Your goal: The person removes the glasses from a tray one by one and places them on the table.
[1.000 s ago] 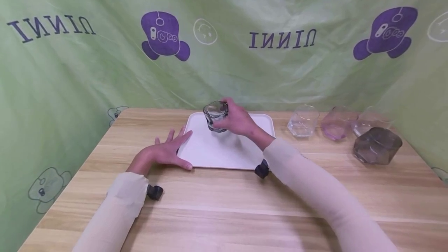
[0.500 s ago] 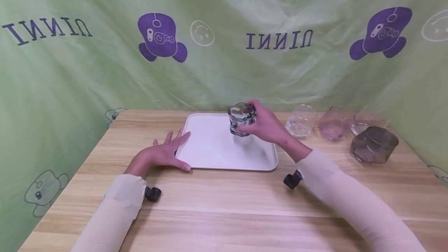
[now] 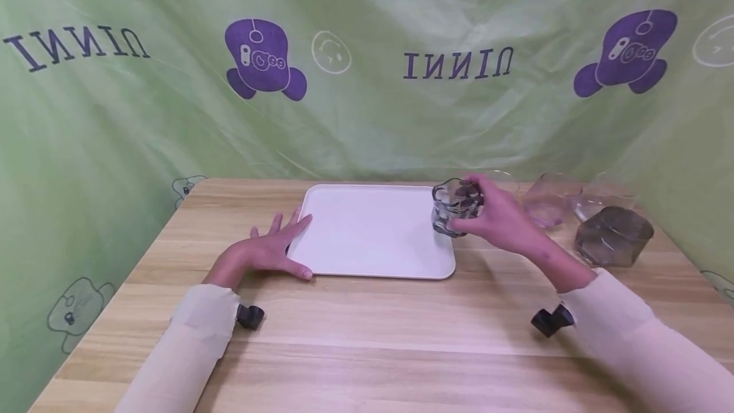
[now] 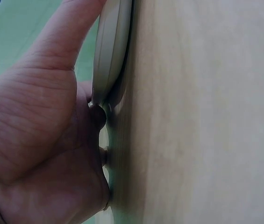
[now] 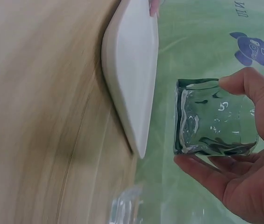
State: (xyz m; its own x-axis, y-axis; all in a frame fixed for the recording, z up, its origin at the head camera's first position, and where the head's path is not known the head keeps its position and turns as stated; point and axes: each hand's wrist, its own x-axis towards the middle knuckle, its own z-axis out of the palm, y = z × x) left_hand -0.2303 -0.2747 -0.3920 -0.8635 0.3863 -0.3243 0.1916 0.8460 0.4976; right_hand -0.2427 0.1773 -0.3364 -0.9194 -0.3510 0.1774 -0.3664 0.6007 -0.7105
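My right hand (image 3: 497, 217) grips a rippled clear grey glass (image 3: 455, 207) and holds it in the air over the right edge of the white tray (image 3: 367, 253). In the right wrist view the glass (image 5: 213, 117) sits between thumb and fingers, clear of the tray (image 5: 136, 79). My left hand (image 3: 269, 248) lies flat on the table with straight fingers resting on the tray's left edge. In the left wrist view the thumb (image 4: 71, 32) lies along the tray rim (image 4: 113, 51).
At the right back of the wooden table (image 3: 367, 343) stand a clear glass (image 3: 504, 182), a pinkish glass (image 3: 550, 199), another clear glass (image 3: 604, 199) and a dark smoky glass (image 3: 615, 234). A green printed cloth (image 3: 367, 62) hangs behind the table.
My right hand has carried the grey glass rightward from above the tray's left part to its right edge. The left hand has stayed on the tray's left edge.
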